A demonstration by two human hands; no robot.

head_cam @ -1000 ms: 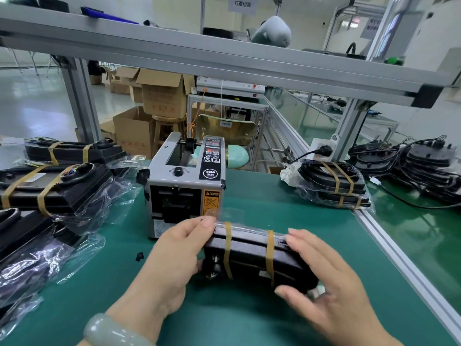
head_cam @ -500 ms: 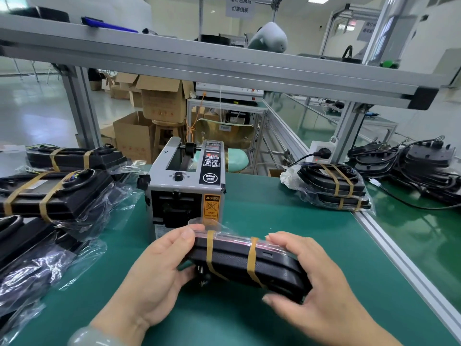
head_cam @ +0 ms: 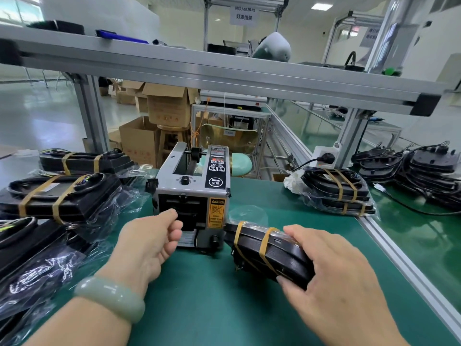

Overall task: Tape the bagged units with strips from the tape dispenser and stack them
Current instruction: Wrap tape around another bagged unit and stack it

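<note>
My right hand [head_cam: 334,275] grips a black bagged unit [head_cam: 269,253] wrapped with two tan tape strips, held just above the green mat to the right of the grey tape dispenser [head_cam: 192,193]. My left hand [head_cam: 149,243] holds nothing and hovers with loosely curled fingers right in front of the dispenser's outlet slot. A stack of two taped units [head_cam: 336,191] lies at the mat's right edge. More taped units [head_cam: 59,196] are piled at the left.
Bagged units in loose plastic [head_cam: 32,270] crowd the left front of the green mat [head_cam: 212,308]. An aluminium rail [head_cam: 404,265] bounds the mat on the right, with bare black units and cables [head_cam: 424,171] beyond. An overhead shelf beam [head_cam: 224,73] crosses above.
My left hand has let go of the taped unit and moved left toward the dispenser's front. My right hand alone has carried the unit to the right.
</note>
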